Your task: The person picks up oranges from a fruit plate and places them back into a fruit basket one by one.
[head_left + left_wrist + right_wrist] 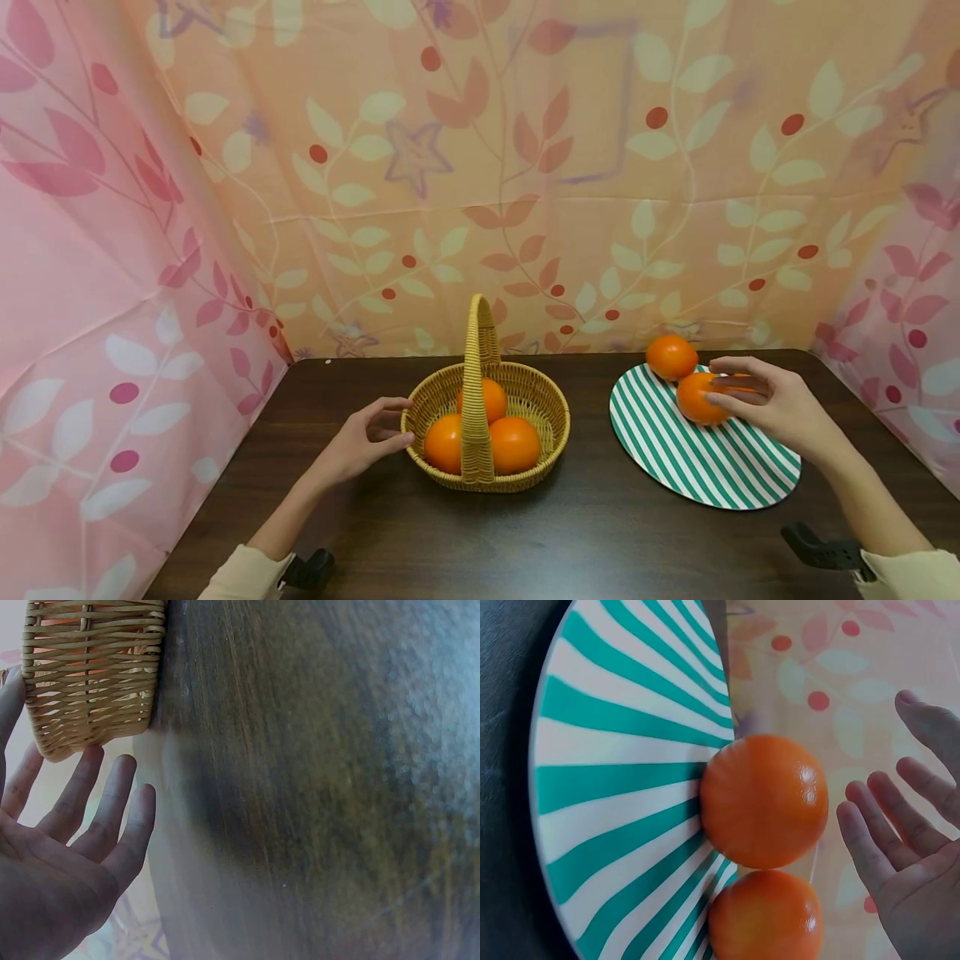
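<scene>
A woven basket (557,442) with a tall arched handle stands mid-table, three oranges (516,445) inside it. My left hand (367,437) is at its left side, thumb and fingertips right at the rim. In the left wrist view the fingers are spread and loosely bent beside the basket's wicker wall (94,690). To the right, my right hand (780,404) hovers by an orange (697,400) on a green-and-white striped oval placemat (697,467). More orange colour shows between its fingers. The right wrist view has those fingers apart from the nearer orange (765,801), holding nothing.
Another orange (671,357) sits at the placemat's back edge, close to the table's far side. The dark wooden table (480,542) reaches a patterned cloth (525,167) hanging behind it, with pink cloth at both sides. The basket's handle (476,375) rises well above its rim.
</scene>
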The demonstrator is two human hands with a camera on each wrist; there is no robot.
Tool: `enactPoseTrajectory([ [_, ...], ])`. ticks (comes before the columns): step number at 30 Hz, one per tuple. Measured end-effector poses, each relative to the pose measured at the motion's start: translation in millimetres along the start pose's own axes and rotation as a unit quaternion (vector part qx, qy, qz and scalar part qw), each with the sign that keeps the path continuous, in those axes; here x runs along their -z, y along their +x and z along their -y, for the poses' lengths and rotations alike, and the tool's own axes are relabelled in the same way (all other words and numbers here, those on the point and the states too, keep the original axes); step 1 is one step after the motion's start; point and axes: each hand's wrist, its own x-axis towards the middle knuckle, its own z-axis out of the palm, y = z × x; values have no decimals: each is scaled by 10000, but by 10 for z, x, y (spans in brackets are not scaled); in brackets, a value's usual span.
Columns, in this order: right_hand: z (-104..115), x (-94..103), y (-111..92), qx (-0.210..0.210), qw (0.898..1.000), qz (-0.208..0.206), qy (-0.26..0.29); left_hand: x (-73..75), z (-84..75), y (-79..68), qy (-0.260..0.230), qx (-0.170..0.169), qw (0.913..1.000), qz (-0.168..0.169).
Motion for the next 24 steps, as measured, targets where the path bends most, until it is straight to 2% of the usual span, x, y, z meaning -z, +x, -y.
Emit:
enactPoseTrajectory([
  [12, -59, 34, -50, -144, 9963, 235, -819, -4, 27, 7, 3, -51, 10000, 20],
  [24, -89, -41, -37, -396, 9947, 413, -852, 2, 8, 2, -5, -90, 10000, 31],
])
